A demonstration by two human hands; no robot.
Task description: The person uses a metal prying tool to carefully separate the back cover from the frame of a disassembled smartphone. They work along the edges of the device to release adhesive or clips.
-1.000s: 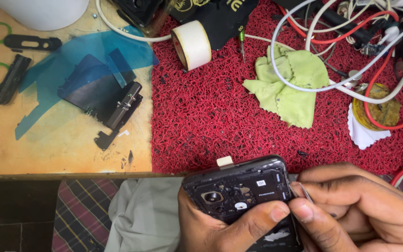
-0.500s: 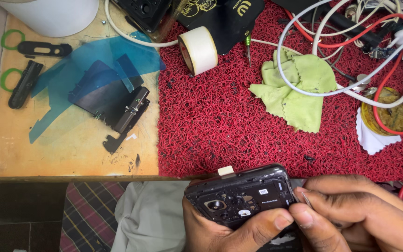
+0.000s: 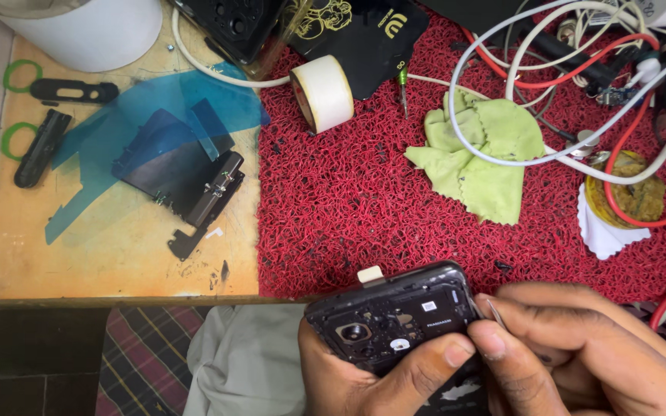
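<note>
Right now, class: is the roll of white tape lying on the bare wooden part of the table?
No, the roll of white tape lies on the red mat, beside the wood.

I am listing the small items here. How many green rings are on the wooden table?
2: the upper green ring near the white container, the lower green ring beside a black part. Others may be hidden.

1. A red looped mat [image 3: 364,208] covers the right part of the wooden surface [image 3: 117,270].
2. A roll of white tape [image 3: 322,93] lies on its side at the mat's left edge.
3. A crumpled green cloth [image 3: 481,154] lies under white and red cables [image 3: 580,154].
4. A blue film sheet [image 3: 148,115] overlaps a black panel [image 3: 171,173].
</note>
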